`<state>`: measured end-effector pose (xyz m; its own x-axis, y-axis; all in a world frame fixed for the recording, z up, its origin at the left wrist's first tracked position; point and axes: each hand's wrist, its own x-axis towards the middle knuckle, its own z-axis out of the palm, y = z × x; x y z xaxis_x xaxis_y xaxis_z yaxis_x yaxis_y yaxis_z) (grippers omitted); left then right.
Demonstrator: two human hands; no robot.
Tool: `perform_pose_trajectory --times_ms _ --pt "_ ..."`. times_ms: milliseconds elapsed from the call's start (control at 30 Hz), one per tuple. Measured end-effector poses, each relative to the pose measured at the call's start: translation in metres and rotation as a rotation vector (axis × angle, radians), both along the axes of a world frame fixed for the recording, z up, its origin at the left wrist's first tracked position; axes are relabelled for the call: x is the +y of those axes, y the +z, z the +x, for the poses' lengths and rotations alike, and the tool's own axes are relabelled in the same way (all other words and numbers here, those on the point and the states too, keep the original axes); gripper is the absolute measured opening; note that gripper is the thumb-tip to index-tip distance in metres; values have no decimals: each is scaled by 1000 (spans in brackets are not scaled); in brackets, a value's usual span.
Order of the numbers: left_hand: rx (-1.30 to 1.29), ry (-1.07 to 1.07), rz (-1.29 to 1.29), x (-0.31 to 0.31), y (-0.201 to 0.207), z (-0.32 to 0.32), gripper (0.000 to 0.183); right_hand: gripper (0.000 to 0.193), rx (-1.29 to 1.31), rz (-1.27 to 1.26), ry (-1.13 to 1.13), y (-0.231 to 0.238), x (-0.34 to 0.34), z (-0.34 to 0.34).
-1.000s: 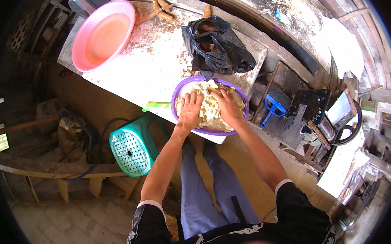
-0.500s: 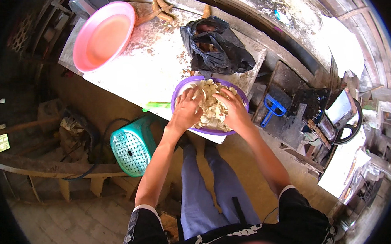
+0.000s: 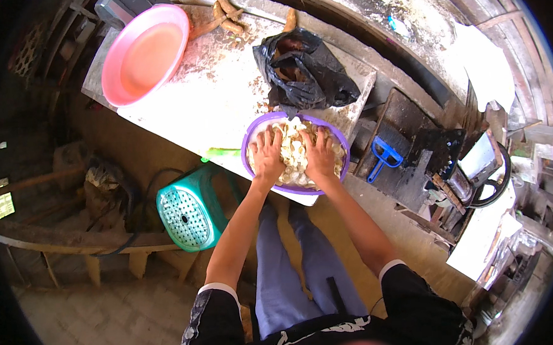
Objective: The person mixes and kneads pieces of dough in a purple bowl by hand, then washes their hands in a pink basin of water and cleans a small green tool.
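Observation:
A purple-rimmed basin [image 3: 347, 146] at the near edge of the table holds a heap of thin, pale round slices [image 3: 295, 148]. My left hand [image 3: 267, 154] lies palm down on the left part of the heap, fingers stretched out and spread. On the right part rests my right hand [image 3: 318, 156], its fingers also apart and pointing away from me, their tips partly among the slices. Neither hand grips anything that shows. Just behind the basin, a crumpled black plastic bag [image 3: 331, 77] stands partly opened, with something brown inside.
A pink basin [image 3: 183, 53] stands at the table's [image 3: 193, 108] far left, near long brown roots [image 3: 227, 23]. Something bright green [image 3: 221, 153] lies at the front edge. Below is a teal plastic stool [image 3: 186, 216]. Right of the table is a blue-handled brush [image 3: 385, 155].
Both hands have come down from curled, raised positions to lie flatter on the slices, fingers now straighter. The left hand shifted slightly right, and the right hand slightly left.

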<state>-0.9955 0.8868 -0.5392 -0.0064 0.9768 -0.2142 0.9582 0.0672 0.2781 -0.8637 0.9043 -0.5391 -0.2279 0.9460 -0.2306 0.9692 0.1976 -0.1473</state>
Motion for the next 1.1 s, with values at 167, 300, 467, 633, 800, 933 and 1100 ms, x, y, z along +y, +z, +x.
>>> perform_pose_trajectory --times_ms 167,300,467,633,800,933,1100 --pt "-112 32 -65 -3 -3 -4 71 60 135 -35 -56 -12 2 1" --pt "-175 58 -22 -5 -12 -16 69 62 238 -41 -61 -4 5 -2" --pt "-278 -72 55 -13 -25 -25 71 63 261 -50 -67 -12 0 -1" --pt "-95 -162 11 -20 -12 -18 71 59 324 -89 -50 -11 -1 12" --pt "-125 -194 93 -29 -2 -27 72 58 385 -48 -38 10 -8 16" --pt "-182 -127 24 -28 20 -27 75 56 473 -51 59 37 -10 20" --pt "-226 -134 71 -19 41 -23 83 62 569 -53 192 54 -12 22"
